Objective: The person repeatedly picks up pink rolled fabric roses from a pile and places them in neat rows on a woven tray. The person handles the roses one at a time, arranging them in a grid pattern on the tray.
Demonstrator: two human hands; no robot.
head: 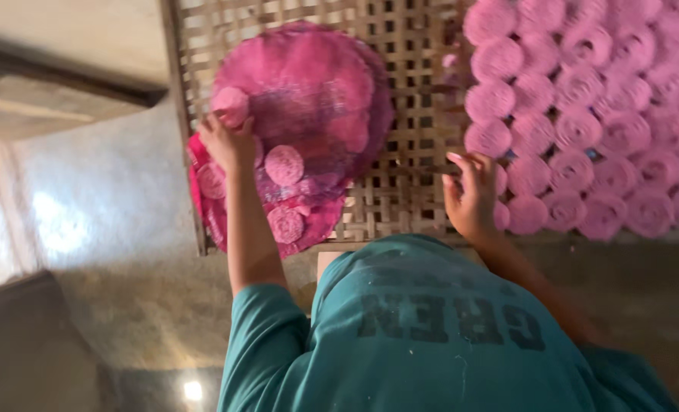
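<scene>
My left hand point(226, 143) reaches onto a round pink-stained tray point(332, 84) at the left end of a woven bamboo mat point(412, 61). Its fingertips close on a small pink disc point(230, 104) at the tray's left edge. Three more pink discs point(284, 165) lie on the tray's near side. My right hand point(471, 200) is on the mat beside the near left corner of many rows of pink coiled rounds point(584, 130). Its curled fingers touch the nearest round point(500, 181), which the hand partly hides. The picture is blurred, so the right hand's grip is unclear.
The mat's wooden frame edge point(191, 164) runs down the left side, with a bare grey floor point(118, 252) beyond it. A dark step or ledge point(65, 80) crosses the upper left. My teal shirt point(423, 336) fills the bottom of the view.
</scene>
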